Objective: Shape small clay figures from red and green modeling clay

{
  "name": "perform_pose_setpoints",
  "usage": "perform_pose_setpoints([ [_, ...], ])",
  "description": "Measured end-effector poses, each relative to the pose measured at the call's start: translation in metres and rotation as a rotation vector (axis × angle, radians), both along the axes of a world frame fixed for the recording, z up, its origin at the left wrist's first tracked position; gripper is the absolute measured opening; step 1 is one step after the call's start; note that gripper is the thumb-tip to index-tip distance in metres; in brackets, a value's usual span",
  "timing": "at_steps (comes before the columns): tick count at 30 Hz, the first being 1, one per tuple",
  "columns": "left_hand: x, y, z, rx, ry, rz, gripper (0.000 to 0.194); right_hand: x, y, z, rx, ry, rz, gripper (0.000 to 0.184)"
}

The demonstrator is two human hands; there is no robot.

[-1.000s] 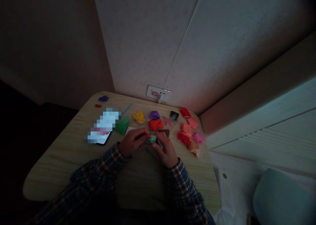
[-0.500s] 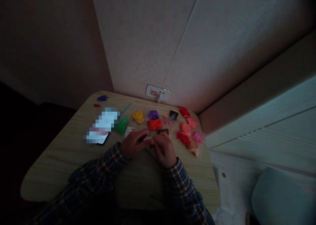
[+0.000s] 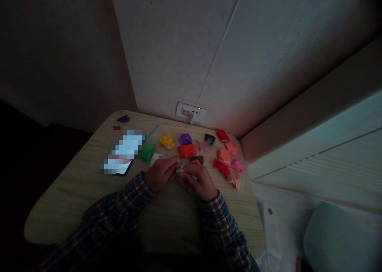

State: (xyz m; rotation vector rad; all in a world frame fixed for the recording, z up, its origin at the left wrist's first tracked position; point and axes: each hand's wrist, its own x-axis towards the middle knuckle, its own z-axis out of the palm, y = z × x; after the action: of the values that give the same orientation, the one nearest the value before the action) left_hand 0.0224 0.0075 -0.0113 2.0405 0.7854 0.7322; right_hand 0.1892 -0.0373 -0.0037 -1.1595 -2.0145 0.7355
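My left hand [image 3: 161,174] and my right hand [image 3: 200,181] meet over the middle of the table, fingers pinched together. Between their fingertips is a small whitish piece of what looks like modelling clay [image 3: 180,170], with a bit of green by it; fingers hide most of it. Under the hands lies a thin green stick [image 3: 182,184], partly covered. Just beyond the left hand sits a white packet [image 3: 155,159]. A dark brown packet [image 3: 197,159] lies behind the right hand, and a red-orange packet [image 3: 187,150] is past the fingertips.
Green [image 3: 147,151], yellow [image 3: 167,141], purple [image 3: 185,138] and black [image 3: 210,139] packets lie on the wooden table [image 3: 74,192], with several red and pink ones [image 3: 224,156] at right. A phone [image 3: 123,152], blue stick [image 3: 152,132] and small purple figure [image 3: 123,118] are at left.
My right hand has shifted slightly left, its fingers now closer to the left fingertips and covering more of the whitish piece. The packets and phone stay where they were.
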Motion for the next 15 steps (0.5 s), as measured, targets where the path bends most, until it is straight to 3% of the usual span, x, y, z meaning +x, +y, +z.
perform_pose_setpoints([
  [7,0.001,-0.002,-0.008,0.045,0.045,-0.047,0.04,0.0,0.001,-0.012,0.12,-0.248,-0.204,0.039],
  [11,0.004,-0.001,-0.007,0.001,0.127,-0.053,0.037,-0.001,0.0,-0.013,0.13,-0.26,-0.216,0.03],
  [15,0.005,0.001,-0.005,-0.061,0.124,-0.019,0.034,-0.001,-0.001,-0.01,0.123,-0.227,-0.212,0.034],
])
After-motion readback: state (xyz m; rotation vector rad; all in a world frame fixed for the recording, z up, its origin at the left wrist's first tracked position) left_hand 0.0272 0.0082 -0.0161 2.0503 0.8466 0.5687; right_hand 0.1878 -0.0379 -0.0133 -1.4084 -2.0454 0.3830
